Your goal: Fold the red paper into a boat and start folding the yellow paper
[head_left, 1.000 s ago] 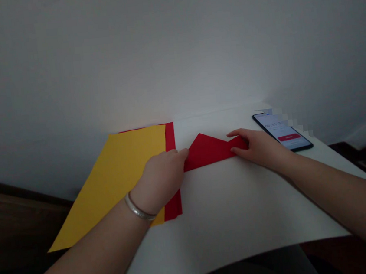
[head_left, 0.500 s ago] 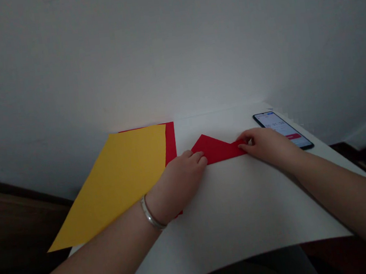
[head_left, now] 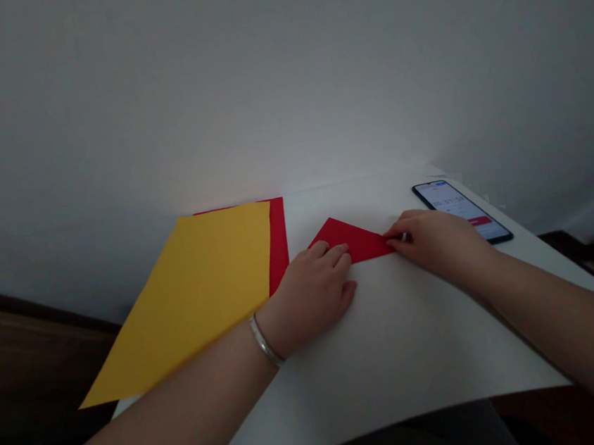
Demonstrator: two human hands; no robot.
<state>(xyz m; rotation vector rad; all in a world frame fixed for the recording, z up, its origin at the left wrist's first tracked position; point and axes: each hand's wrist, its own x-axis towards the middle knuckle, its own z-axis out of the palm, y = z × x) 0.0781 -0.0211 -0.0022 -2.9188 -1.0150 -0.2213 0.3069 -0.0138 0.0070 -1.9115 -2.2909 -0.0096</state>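
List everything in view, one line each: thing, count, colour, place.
folded paper: 1, red, triangular, flat on the table between the two hands
yellow sheet: 1, yellow, left part of the table, its near corner past the edge
red sheet: 1, red, under the yellow sheet, showing along its right side
phone: 1, black with its screen lit, far right of the table
table: 1, white, against the wall
wall: 1, pale grey, behind the table
bracelet: 1, silver, on the left wrist
left hand: 1, fingers on the folded paper's left part
right hand: 1, fingertips at the folded paper's right tip
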